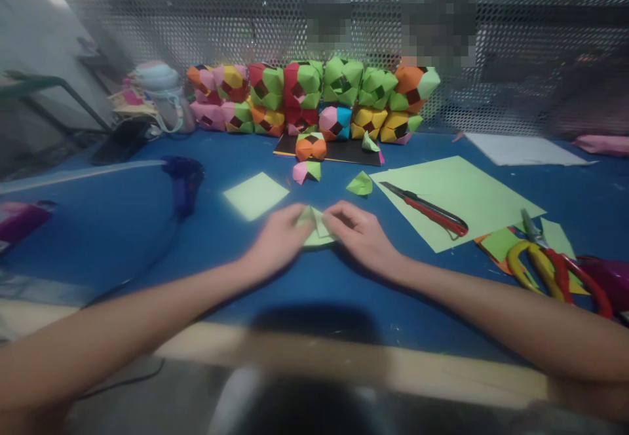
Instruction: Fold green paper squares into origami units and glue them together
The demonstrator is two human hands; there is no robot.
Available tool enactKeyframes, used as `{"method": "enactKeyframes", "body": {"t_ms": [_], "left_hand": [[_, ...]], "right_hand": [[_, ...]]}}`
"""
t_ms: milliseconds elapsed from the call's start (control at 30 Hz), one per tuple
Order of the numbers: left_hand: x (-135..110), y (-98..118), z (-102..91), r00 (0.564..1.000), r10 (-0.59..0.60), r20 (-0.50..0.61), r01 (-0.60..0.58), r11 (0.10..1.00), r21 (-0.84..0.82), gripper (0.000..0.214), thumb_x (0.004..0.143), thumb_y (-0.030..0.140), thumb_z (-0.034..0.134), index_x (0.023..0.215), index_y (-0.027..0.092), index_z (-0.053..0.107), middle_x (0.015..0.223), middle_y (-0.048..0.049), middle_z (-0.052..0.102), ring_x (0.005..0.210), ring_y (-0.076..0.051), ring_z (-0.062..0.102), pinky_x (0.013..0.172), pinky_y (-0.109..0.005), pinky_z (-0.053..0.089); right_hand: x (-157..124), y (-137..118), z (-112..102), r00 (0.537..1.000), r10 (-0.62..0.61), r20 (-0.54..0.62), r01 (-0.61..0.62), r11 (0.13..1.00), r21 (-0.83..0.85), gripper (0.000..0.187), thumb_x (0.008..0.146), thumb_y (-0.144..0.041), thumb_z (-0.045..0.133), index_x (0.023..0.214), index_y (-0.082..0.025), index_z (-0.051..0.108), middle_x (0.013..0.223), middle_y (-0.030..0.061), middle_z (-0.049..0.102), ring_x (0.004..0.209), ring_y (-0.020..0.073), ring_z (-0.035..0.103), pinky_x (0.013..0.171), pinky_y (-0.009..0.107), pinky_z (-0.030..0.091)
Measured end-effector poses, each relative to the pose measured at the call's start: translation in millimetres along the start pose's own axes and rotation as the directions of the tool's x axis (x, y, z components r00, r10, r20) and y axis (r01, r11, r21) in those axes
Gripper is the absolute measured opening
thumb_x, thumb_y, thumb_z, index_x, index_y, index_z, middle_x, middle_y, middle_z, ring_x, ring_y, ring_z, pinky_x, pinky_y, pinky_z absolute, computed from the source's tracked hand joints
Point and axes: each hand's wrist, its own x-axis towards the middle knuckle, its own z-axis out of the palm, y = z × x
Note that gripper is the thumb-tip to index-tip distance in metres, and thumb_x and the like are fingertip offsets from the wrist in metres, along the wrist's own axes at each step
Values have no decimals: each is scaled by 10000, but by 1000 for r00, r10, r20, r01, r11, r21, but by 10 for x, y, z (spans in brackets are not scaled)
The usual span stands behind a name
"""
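Both my hands meet over a small light green paper piece [317, 228] lying on the blue table [314, 278]. My left hand [278, 238] pinches its left side with closed fingers. My right hand [361, 232] presses and pinches its right side. The paper is partly folded and half hidden under my fingers. A flat light green paper square [255, 195] lies just beyond my left hand. A folded green paper unit [360, 185] sits just beyond my right hand.
A row of colourful origami cubes [314, 101] is stacked along the mesh back wall. A large green sheet [455, 196] carries a red box cutter [427, 211]. Scissors [550, 264] lie at right. A blue glue gun [183, 183] stands at left.
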Motion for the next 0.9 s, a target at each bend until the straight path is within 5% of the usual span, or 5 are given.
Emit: {"method": "enactKeyframes", "body": {"t_ms": [433,700,900], "left_hand": [[7,-1,15,999,3,35,-2,999,-40,167,793,301,500,754,159,579,689,15,540,647,-118,460,584,-216,374],[42,-76,6,999,-27,23,29,995,-90,132,764,274,522,702,160,546,668,15,523,637,-117,455,570,-221,364],[63,-104,-12,999,-23,47,29,991,-129,156,759,303,531,711,156,559,668,15,523,650,-123,471,590,-234,385]], "right_hand": [[-14,26,32,996,-11,-91,10,1000,-8,158,831,-224,545,684,-174,574,669,-14,569,631,103,504,597,220,389],[7,-36,-25,992,125,-2,-124,987,98,279,859,-328,491,624,-178,515,618,-32,487,595,94,437,561,216,360],[15,-4,-9,991,132,11,-132,986,101,191,814,-302,552,676,-172,578,643,-26,547,607,97,464,570,220,363]]}}
